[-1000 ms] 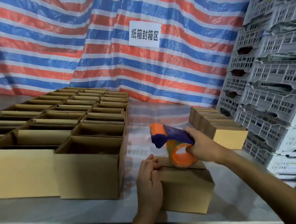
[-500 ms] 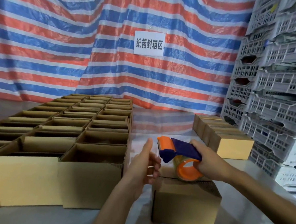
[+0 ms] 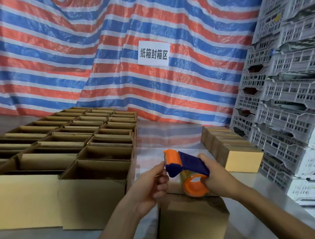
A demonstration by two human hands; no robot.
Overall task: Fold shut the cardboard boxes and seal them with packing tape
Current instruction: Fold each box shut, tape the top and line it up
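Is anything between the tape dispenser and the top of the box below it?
Nothing visible. The right hand holds the tape dispenser directly over the box; the left hand pinches its front end, off to the side.

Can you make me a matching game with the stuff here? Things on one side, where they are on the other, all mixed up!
Things:
1. tape dispenser
2. open boxes
3. grey crates
4. white sign

Places:
A. on the striped tarp
B. stacked at the far right
C. in the right hand
D. left side of the table

Pairs: 1-C, 2-D, 3-B, 4-A.
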